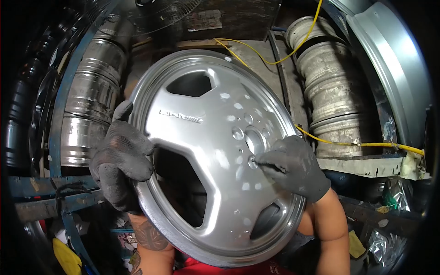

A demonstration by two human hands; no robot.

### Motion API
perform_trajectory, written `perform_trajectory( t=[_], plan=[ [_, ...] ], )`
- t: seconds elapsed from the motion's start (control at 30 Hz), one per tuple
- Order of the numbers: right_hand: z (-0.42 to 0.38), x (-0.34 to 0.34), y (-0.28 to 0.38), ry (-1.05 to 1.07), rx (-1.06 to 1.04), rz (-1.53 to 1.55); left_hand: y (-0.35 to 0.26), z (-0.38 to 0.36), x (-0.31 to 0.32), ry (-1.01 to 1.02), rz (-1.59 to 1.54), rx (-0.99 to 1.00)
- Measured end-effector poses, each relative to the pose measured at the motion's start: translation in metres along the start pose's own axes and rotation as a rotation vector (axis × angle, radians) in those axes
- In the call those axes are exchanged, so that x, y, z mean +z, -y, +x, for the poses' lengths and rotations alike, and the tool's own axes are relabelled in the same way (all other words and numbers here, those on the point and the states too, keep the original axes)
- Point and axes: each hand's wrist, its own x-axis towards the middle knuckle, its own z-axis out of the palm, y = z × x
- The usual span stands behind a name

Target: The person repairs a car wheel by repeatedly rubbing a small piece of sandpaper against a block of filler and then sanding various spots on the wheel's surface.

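Tilted before the person, a silver wheel (pixel 215 137) hides part of both arms; the left hand (pixel 121 158) clamps its rim, the right hand (pixel 295 167) pokes at a bolt hole (pixel 252 163), any grip unclear; raised lettering (pixel 180 116) is illegible

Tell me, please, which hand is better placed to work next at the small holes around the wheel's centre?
Probably the right hand: its fingers are at one small hole, near the centre opening. The left hand holds the wheel by its outer edge, farther away.
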Motion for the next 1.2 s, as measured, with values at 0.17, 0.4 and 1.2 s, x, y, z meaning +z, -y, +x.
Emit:
perform_trajectory(
  t=[0.17, 0.4, 1.2],
  plan=[
    [-0.002, 0.002, 0.015, -0.003, 0.016, -0.051, 0.001, 0.001, -0.007, 0.053, -0.073, -0.003],
    [-0.005, 0.004, 0.011, -0.052, -0.024, -0.213, -0.004, -0.007, -0.007, -0.082, -0.077, -0.125],
    [0.001, 0.011, 0.010, -0.025, -0.186, -0.342, -0.019, 0.010, 0.010, 0.006, 0.015, -0.058]
  ],
)
